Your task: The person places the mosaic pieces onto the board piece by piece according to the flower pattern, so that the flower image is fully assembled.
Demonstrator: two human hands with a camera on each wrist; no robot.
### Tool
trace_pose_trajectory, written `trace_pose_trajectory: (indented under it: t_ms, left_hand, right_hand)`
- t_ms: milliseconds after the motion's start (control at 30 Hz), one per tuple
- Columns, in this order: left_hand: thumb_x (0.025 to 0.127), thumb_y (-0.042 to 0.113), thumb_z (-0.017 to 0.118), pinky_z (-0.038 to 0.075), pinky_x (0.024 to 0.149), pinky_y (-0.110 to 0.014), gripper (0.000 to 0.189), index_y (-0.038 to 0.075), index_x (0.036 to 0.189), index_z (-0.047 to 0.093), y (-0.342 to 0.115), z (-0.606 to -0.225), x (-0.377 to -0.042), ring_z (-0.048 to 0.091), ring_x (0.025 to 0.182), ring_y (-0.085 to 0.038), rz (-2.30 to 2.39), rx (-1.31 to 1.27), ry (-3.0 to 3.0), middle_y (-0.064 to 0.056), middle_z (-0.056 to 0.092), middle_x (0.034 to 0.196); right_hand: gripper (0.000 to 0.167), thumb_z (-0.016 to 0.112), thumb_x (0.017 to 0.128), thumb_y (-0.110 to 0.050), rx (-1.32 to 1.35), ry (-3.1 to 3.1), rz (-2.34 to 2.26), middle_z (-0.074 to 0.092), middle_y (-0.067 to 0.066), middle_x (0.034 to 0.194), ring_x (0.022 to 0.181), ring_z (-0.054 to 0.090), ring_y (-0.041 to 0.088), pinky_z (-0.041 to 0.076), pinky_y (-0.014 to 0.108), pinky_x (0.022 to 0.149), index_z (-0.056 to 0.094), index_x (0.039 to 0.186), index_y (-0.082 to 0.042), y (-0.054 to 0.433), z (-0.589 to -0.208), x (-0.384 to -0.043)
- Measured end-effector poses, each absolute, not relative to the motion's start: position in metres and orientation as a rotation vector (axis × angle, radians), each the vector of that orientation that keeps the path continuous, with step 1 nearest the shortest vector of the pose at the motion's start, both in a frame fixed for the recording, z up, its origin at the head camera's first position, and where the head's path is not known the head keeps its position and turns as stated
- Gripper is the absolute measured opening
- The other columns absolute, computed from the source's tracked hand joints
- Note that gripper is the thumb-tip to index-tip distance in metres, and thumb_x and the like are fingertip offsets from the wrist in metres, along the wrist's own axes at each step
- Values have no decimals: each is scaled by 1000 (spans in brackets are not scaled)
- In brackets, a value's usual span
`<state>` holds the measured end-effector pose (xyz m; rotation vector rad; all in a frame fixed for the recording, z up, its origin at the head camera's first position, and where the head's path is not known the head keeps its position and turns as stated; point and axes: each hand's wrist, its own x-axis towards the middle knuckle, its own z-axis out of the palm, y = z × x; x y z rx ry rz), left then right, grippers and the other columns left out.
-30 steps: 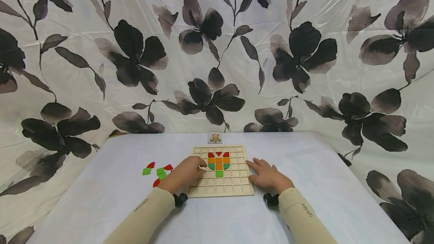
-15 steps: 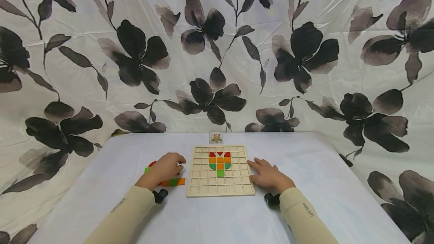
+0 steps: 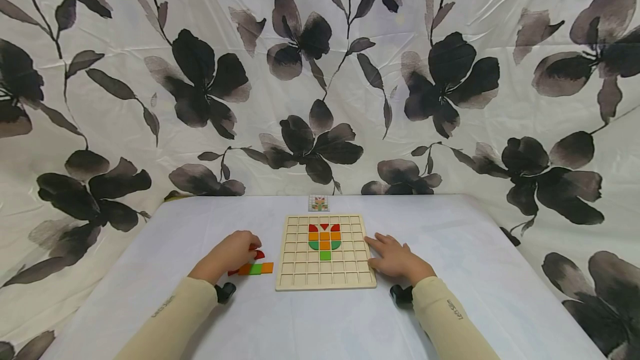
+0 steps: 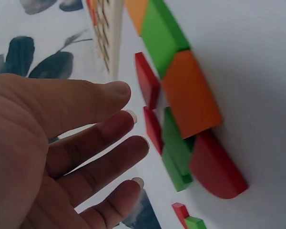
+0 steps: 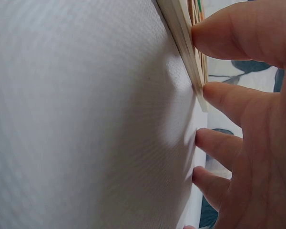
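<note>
Over the loose pieces left of the board hovers my left hand (image 3: 231, 254), its fingers loosely bent and holding nothing. Beyond its fingertips, the left wrist view has an orange square tile (image 4: 190, 95), a bright green tile (image 4: 163, 36), a red quarter-round piece (image 4: 218, 169) and smaller red and green pieces. The hand hides some of them in the head view. My right hand (image 3: 397, 260) touches the right edge of the wooden grid board (image 3: 300, 274) with thumb and a finger. Red, orange and green pieces on the board form a tulip-like shape (image 3: 324, 236).
Behind the board lies a small picture card (image 3: 318, 203) with a coloured grid pattern. A white cloth covers the table (image 3: 320, 326). At the back hangs a flower-printed curtain (image 3: 320, 82).
My left hand has moved left, from over the board's left side to above the loose pieces. The right hand stays at the board's edge, and the tulip shape looks the same.
</note>
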<state>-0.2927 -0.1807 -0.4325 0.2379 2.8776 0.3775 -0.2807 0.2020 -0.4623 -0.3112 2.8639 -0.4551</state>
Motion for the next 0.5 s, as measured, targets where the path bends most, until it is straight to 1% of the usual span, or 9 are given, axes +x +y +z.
trace_pose_trajectory:
  t_ms: [133, 267, 400, 500]
  left_hand:
    - [89, 15, 68, 50, 93, -44, 26, 10, 114, 70, -181, -438, -293, 54, 90, -19, 337, 270, 2871, -5, 65, 105]
    - [88, 15, 69, 50, 91, -42, 21, 11, 109, 70, -182, -441, -295, 53, 88, -19, 303, 307, 2872, -3, 63, 100]
    - [86, 14, 72, 53, 80, -36, 16, 11, 100, 66, -183, -441, -299, 52, 83, -19, 375, 269, 2852, -3, 60, 91]
    - [84, 14, 73, 51, 71, -30, 13, 13, 93, 63, -182, -439, -301, 52, 79, -19, 441, 238, 2832, -3, 58, 85]
  right_hand:
    - [61, 52, 92, -35, -306, 2860, -461, 30, 13, 157, 145, 24, 40, 16, 72, 109, 38, 149, -20, 202, -462, -280]
    - [61, 52, 92, -35, -308, 2860, -458, 30, 12, 157, 146, 23, 39, 17, 72, 109, 37, 149, -20, 202, -462, -280]
    - [61, 52, 92, -35, -310, 2862, -458, 30, 12, 157, 146, 23, 38, 17, 72, 109, 37, 150, -20, 202, -463, -281]
    - [61, 52, 92, -34, -307, 2861, -465, 30, 12, 157, 146, 24, 38, 16, 72, 109, 38, 149, -20, 202, -463, -281]
